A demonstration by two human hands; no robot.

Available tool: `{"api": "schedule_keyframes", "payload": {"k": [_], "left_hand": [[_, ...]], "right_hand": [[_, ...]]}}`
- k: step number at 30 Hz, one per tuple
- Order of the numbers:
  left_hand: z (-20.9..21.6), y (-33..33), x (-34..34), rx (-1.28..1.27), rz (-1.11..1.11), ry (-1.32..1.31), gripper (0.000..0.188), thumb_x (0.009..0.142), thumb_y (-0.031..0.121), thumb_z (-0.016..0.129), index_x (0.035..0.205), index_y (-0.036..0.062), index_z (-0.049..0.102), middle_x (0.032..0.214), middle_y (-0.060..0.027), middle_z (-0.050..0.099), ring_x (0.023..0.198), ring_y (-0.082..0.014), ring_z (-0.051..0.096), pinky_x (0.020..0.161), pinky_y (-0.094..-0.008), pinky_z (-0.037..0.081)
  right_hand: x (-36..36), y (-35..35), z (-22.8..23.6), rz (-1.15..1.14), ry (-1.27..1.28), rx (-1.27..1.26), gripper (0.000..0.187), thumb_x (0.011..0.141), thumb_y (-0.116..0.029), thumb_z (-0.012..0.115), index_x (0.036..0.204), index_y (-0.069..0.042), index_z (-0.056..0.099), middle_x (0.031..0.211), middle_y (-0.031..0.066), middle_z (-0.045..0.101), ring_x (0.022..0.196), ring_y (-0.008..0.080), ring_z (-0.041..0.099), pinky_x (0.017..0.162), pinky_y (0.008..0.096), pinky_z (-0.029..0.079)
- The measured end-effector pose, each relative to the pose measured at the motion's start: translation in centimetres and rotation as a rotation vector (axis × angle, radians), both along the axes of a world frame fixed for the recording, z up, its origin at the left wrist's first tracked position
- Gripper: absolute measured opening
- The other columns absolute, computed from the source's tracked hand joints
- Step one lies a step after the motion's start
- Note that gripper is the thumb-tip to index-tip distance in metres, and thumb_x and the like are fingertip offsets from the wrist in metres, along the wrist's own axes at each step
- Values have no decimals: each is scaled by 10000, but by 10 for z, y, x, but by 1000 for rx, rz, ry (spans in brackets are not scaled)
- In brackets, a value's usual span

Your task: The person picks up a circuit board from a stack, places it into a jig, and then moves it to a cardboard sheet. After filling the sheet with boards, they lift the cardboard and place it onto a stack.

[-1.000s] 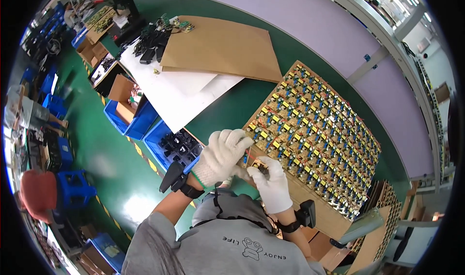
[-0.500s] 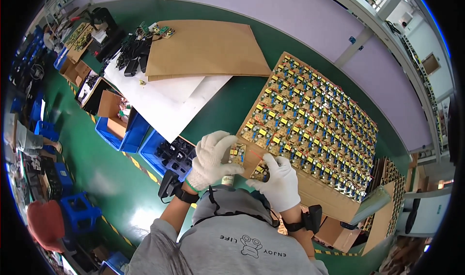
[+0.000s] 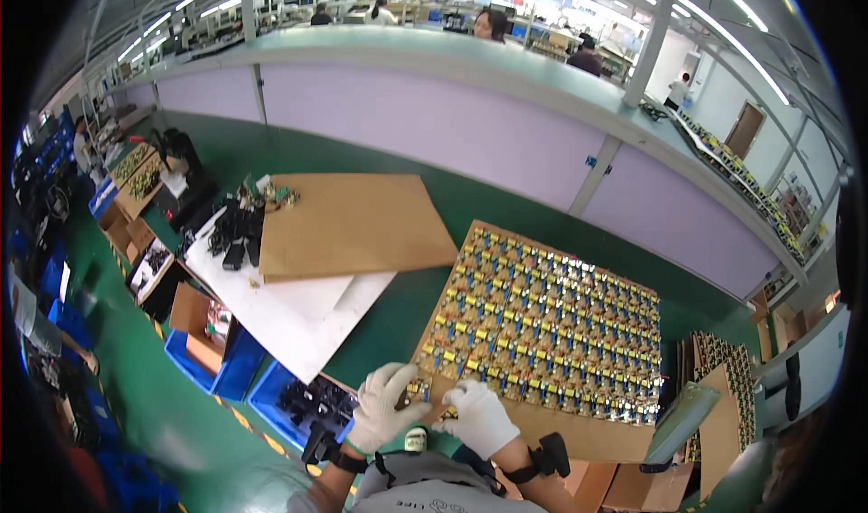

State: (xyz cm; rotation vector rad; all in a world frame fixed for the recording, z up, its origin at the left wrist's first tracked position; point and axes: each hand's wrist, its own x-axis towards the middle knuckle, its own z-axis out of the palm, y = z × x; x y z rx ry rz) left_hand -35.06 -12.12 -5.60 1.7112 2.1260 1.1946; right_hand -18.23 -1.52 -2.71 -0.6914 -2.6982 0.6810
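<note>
**Handling Small Circuit Boards at the Near-Left Corner of the Cardboard**

Head view: Your left hand [image 3: 384,409], in a white knitted glove, is holding its thumb and fingers wide apart. A small tan circuit board with a yellow component [image 3: 418,392] is showing in that gap, beside the corner of the flat brown cardboard base [image 3: 579,432]; finger contact is not showing clearly. Your right hand [image 3: 481,418], in a smooth white glove, is bending its fingers over a second, partly hidden tan circuit board [image 3: 449,413]. You cannot tell here whether they are gripping it.

For good handling, you should be taking each board by its edges, keeping glove fabric clear of the components and red leads, and leaving the neighbouring rows undisturbed.

Count: you are working with two gloved hands and two separate boards. One dense array of tan circuit boards with yellow and blue components [image 3: 551,323] is covering the base; its boards are too small to count reliably. On your left, two blue plastic bins [image 3: 237,364] are standing beside the bench, one containing black plastic parts [image 3: 312,400].
</note>
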Motion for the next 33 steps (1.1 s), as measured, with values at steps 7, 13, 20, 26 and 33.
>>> {"api": "schedule_keyframes", "payload": {"k": [7, 13, 20, 26, 33], "left_hand": [[-14, -5, 4, -29, -30, 17, 727, 714, 291, 766, 1320, 32, 460, 1243, -198, 513, 1091, -379, 511, 937, -438, 426], [-20, -5, 1, -64, -11, -8, 993, 715, 382, 767, 1428, -48, 225, 1313, -276, 434, 1142, -439, 476, 959, -449, 407], [-38, -18, 4, -181, 14, 86, 1147, 596, 526, 797, 1433, -23, 238, 1339, -254, 421, 1194, -401, 464, 1005, -452, 380], [-46, -19, 7, -115, 12, 84, 1068, 627, 494, 773, 1421, -21, 278, 1338, -211, 452, 1198, -382, 471, 1012, -433, 383], [-36, -17, -3, -82, -24, 36, 1048, 582, 375, 834, 1397, -19, 306, 1334, -227, 444, 1231, -387, 444, 1001, -459, 384]], "right_hand": [[25, -22, -20, 66, 98, 231, 399, 769, -321, 696, 1120, -167, 582, 1058, 116, 553, 865, 272, 597, 684, 387, 475], [19, -14, -11, -6, 108, 335, 306, 762, -231, 694, 1039, -167, 579, 1022, 114, 554, 864, 270, 576, 676, 382, 460], [4, -21, -14, -116, 179, 281, 353, 697, -156, 734, 1022, -159, 598, 1055, 81, 556, 873, 285, 564, 734, 408, 451], [-15, -14, -21, -198, 257, 183, 347, 710, -130, 730, 1032, -113, 601, 988, 133, 578, 828, 339, 571, 706, 429, 466], [1, -20, -3, -241, 176, 219, 622, 625, -349, 809, 1143, -95, 576, 1139, 156, 560, 982, 339, 550, 820, 443, 416]]}}
